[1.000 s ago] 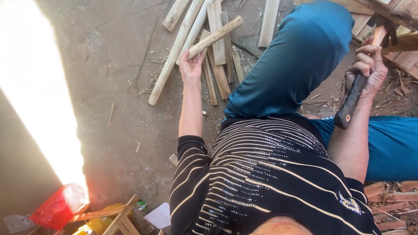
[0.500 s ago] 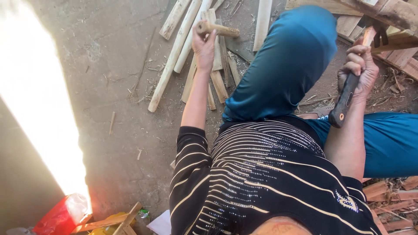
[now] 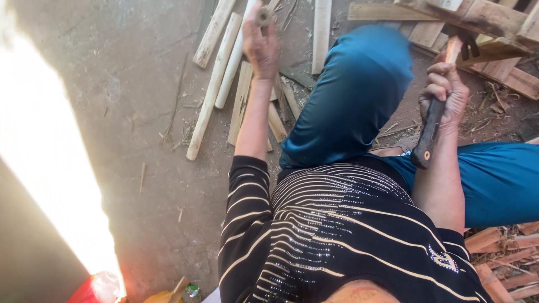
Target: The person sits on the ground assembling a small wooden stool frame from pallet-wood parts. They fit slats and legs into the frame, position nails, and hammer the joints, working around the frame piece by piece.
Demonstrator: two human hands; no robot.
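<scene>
My left hand [image 3: 261,47] reaches forward over a pile of pale wooden sticks [image 3: 222,73] on the ground and is closed on a short piece of wood [image 3: 265,14], seen end-on at the frame's top. My right hand [image 3: 446,92] grips a hammer [image 3: 435,120] with a dark handle grip and an orange upper shaft; its head is near the stacked planks [image 3: 483,25] at the upper right. My raised knee in blue trousers [image 3: 353,95] sits between the two hands.
Round pale poles [image 3: 210,104] lie on the concrete floor [image 3: 118,101] at upper left. Wood offcuts [image 3: 505,264] lie at the lower right. A red object [image 3: 92,289] is at the bottom left, beside a bright sunlit strip.
My left hand has lifted the short stick off the pile and turned it end-on towards the top of the frame. The hammer hand has stayed about where it was.
</scene>
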